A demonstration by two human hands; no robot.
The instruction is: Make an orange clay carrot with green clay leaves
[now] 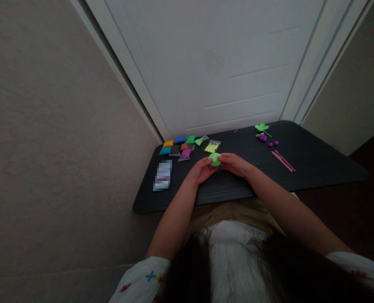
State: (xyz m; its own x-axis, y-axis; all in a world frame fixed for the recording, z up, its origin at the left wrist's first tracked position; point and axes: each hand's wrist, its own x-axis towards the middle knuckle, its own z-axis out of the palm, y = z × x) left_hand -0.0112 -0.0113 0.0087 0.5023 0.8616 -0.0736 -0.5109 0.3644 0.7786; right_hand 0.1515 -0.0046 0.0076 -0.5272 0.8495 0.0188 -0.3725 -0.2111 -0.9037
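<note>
A flattened round piece of light green modelling clay (pixel 215 159) is held between my two hands, above the dark table. My left hand (pixel 202 170) grips its left edge with thumb and fingers. From the other side, my right hand (pixel 234 163) pinches the right edge. Just behind the clay lies a clear bag of yellow clay (pixel 212 146). A light green clay leaf shape with a stem (pixel 262 127) rests at the back right, close to a cluster of small purple clay balls (pixel 262 137).
Several packets of coloured clay, among them a blue packet (pixel 180 139) and a purple packet (pixel 186 155), lie at the back left. A phone with a blurred screen (pixel 163 175) is at the left. Pink tools (pixel 282 161) lie on the right of the black table (pixel 319 160), which meets a white door (pixel 237 84).
</note>
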